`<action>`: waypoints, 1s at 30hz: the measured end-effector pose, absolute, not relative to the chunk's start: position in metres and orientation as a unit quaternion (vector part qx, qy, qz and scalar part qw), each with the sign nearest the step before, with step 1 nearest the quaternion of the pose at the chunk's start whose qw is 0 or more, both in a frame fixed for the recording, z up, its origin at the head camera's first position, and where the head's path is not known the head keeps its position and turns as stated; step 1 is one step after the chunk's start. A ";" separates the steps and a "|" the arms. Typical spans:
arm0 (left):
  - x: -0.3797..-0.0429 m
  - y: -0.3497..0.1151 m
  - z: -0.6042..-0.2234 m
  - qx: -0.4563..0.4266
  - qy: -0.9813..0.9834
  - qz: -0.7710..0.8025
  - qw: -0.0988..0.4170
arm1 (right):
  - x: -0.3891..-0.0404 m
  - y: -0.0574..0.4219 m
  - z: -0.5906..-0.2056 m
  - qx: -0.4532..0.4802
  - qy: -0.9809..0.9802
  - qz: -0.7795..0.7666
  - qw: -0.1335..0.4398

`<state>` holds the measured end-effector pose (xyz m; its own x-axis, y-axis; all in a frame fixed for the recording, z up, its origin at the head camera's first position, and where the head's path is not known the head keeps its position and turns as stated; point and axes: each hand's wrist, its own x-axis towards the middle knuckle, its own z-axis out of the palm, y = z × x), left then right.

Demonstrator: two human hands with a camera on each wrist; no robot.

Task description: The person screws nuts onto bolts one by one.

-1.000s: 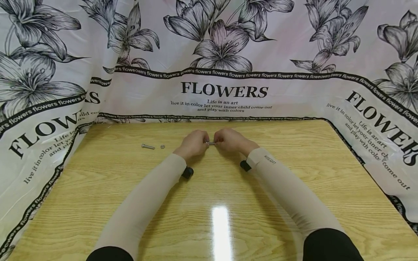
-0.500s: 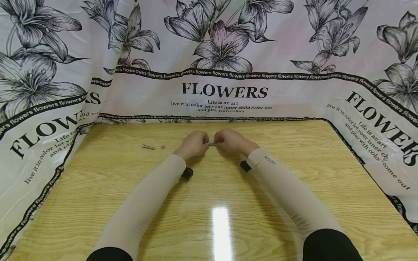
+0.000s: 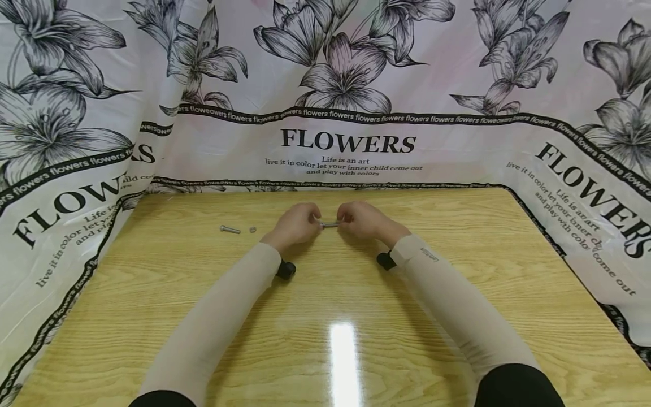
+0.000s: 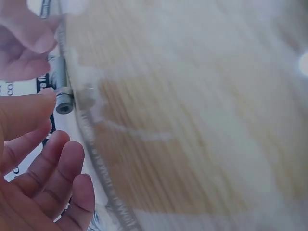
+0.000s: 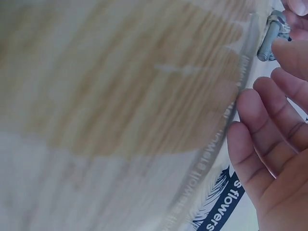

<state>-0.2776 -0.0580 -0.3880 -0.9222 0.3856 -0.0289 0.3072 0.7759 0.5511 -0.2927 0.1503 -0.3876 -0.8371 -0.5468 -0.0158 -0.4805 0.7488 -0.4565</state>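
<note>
Between my two hands a silver socket-head bolt (image 3: 330, 225) is held sideways over the table, with a nut (image 4: 62, 91) on its shank close to the head. My left hand (image 3: 296, 223) pinches at the head and nut with thumb and index finger, its other fingers loosely bent. At the threaded end, my right hand (image 3: 362, 220) has its thumb (image 5: 291, 55) and index finger at the bolt, the remaining fingers spread below. A second bolt (image 3: 230, 229) lies on the table left of my left hand, beside a loose nut (image 3: 252, 229).
The wood-grain table (image 3: 325, 288) reflects a bright light streak in front. A white flower-print cloth (image 3: 351, 150) stands behind it and along both sides. Dark camera mounts (image 3: 286, 271) sit at my wrists.
My hands have moved slightly apart, so more of the held bolt shows between them. The loose bolt and nut stay where they were.
</note>
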 end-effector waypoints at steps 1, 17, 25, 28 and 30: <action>-0.276 -0.060 -0.388 0.183 0.938 0.286 0.069 | -0.292 0.151 -0.388 -0.274 0.932 -0.224 0.075; -0.262 -0.078 -0.386 0.192 0.934 0.295 0.056 | -0.277 0.158 -0.389 -0.256 0.932 -0.247 0.064; -0.252 -0.085 -0.381 0.199 0.933 0.295 0.051 | -0.271 0.157 -0.387 -0.257 0.926 -0.270 0.059; -0.249 -0.087 -0.380 0.203 0.932 0.296 0.046 | -0.267 0.156 -0.385 -0.261 0.922 -0.279 0.059; -0.248 -0.087 -0.379 0.207 0.931 0.298 0.042 | -0.264 0.154 -0.383 -0.262 0.921 -0.283 0.058</action>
<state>-0.2479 -0.0874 -0.3793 -0.9109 0.4103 0.0442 0.3598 0.7371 0.5721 -0.2643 0.1545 -0.3826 -0.8559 -0.5155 0.0411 -0.4496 0.7026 -0.5515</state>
